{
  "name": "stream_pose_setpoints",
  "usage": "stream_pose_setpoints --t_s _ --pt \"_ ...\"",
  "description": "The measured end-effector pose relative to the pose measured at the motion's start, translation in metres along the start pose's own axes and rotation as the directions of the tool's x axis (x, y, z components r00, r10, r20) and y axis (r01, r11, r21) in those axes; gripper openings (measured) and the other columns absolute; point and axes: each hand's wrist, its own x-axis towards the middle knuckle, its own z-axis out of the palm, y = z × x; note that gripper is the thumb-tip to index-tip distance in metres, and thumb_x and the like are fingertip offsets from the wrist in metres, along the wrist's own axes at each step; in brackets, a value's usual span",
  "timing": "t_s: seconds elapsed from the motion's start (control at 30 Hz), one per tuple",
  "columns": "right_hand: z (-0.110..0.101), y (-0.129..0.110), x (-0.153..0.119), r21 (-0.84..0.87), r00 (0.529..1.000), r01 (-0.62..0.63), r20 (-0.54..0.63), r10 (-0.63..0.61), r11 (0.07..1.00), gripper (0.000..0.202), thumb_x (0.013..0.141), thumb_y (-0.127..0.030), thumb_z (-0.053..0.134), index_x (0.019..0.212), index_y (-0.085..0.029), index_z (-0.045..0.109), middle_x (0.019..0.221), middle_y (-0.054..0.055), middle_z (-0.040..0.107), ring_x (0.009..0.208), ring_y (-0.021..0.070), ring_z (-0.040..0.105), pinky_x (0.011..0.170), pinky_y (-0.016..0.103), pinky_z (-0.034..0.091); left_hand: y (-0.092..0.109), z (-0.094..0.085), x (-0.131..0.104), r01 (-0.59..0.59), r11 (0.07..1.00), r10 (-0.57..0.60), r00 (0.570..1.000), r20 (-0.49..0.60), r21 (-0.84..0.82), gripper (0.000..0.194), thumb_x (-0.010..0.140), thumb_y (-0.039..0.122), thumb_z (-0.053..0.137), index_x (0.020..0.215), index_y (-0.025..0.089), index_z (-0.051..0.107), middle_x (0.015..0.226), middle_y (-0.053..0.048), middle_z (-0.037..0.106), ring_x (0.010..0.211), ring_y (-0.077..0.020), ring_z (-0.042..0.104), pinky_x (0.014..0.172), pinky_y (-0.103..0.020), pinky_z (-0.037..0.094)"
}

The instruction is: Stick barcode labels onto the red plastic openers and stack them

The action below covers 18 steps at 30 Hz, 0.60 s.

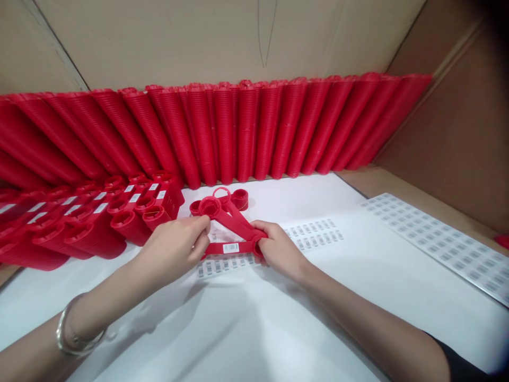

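Several flat red plastic ring-ended pieces are fanned out between my hands over the white table. My right hand is closed around their right ring ends. My left hand has its fingers curled at the left end of the nearest piece, which carries a small white barcode label. Its fingertips are partly hidden. A silver bangle is on the left wrist. Beneath the pieces lies a sheet of barcode labels, partly covered by my hands. Just behind them, a small group of red ring-ended pieces rests on the table.
Tall stacks of red pieces lean in a row along the cardboard wall. Labelled red stacks lie at the left. A thick pile of label sheets sits at the right, near a cardboard side wall.
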Motion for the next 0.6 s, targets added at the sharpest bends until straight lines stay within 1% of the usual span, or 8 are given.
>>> stream_pose_setpoints --t_s 0.07,0.13,0.23,0.3,0.37,0.47,0.53,0.6 --pt "0.002 0.003 -0.001 -0.08 1.0 0.001 -0.001 -0.002 0.997 0.022 0.059 -0.006 0.036 0.069 -0.019 0.051 0.049 -0.004 0.045 0.043 0.0096 0.04 0.042 0.022 0.029 0.001 0.006 0.001 0.07 0.996 -0.074 0.994 0.084 0.055 0.02 0.085 0.022 0.027 0.082 0.021 0.047 0.064 -0.001 0.055 0.057 -0.0193 0.055 0.047 -0.026 0.027" --pt "0.004 0.006 -0.002 -0.177 1.0 0.019 -0.011 -0.021 0.984 0.021 0.059 -0.006 0.036 0.067 -0.019 0.05 0.051 -0.004 0.046 0.044 0.0096 0.041 0.044 0.022 0.03 0.001 0.013 0.002 0.087 0.991 -0.098 0.988 0.116 0.102 0.022 0.086 0.022 0.028 0.086 0.021 0.05 0.072 -0.002 0.059 0.06 -0.0212 0.058 0.046 -0.026 0.025" --pt "0.006 0.008 -0.001 -0.295 0.999 0.045 -0.013 -0.051 0.954 0.019 0.057 -0.005 0.036 0.064 -0.019 0.047 0.055 -0.003 0.048 0.048 0.0103 0.042 0.046 0.022 0.031 0.0 0.024 0.004 0.062 0.994 -0.07 0.994 0.078 0.095 0.023 0.087 0.026 0.031 0.086 0.02 0.052 0.087 -0.005 0.06 0.068 -0.0215 0.06 0.045 -0.026 0.026" --pt "0.006 0.008 0.0 -0.329 0.999 0.045 -0.007 -0.051 0.943 0.019 0.056 -0.005 0.036 0.063 -0.019 0.046 0.056 -0.002 0.049 0.049 0.0108 0.042 0.045 0.023 0.03 -0.001 0.029 0.005 0.047 0.997 -0.051 0.997 0.052 0.068 0.024 0.088 0.029 0.033 0.087 0.02 0.054 0.09 -0.005 0.059 0.069 -0.021 0.059 0.045 -0.026 0.028" --pt "0.005 0.008 0.0 -0.339 0.999 0.037 -0.003 -0.041 0.94 0.019 0.056 -0.005 0.035 0.063 -0.019 0.045 0.056 -0.002 0.048 0.049 0.0111 0.041 0.045 0.023 0.03 -0.003 0.032 0.006 0.04 0.998 -0.042 0.998 0.051 0.04 0.023 0.087 0.03 0.035 0.087 0.02 0.056 0.09 -0.004 0.059 0.067 -0.0196 0.058 0.046 -0.025 0.029" --pt "0.004 0.008 -0.001 -0.35 1.0 0.024 -0.009 -0.029 0.936 0.019 0.056 -0.005 0.035 0.064 -0.019 0.045 0.056 -0.002 0.048 0.049 0.0115 0.041 0.044 0.024 0.029 -0.004 0.029 0.007 0.051 0.998 -0.049 0.997 0.056 -0.032 0.024 0.087 0.029 0.035 0.082 0.02 0.056 0.086 -0.003 0.059 0.063 -0.0166 0.056 0.048 -0.025 0.031" --pt "0.003 0.007 -0.001 -0.361 1.0 0.018 -0.017 -0.026 0.933 0.019 0.057 -0.006 0.035 0.064 -0.02 0.045 0.057 -0.002 0.048 0.049 0.0117 0.041 0.045 0.024 0.029 -0.006 0.022 0.006 0.045 0.993 -0.037 0.997 0.067 -0.113 0.023 0.086 0.028 0.037 0.077 0.019 0.056 0.081 -0.002 0.058 0.063 -0.0153 0.054 0.052 -0.024 0.034" --pt "0.002 0.007 -0.001 -0.377 0.999 0.018 -0.023 -0.029 0.926 0.018 0.057 -0.006 0.035 0.063 -0.02 0.045 0.056 -0.002 0.048 0.049 0.0119 0.041 0.045 0.024 0.028 -0.008 0.011 0.005 0.02 0.972 0.001 0.996 0.088 -0.233 0.021 0.084 0.028 0.041 0.074 0.019 0.056 0.073 -0.001 0.057 0.062 -0.0141 0.052 0.054 -0.024 0.035"
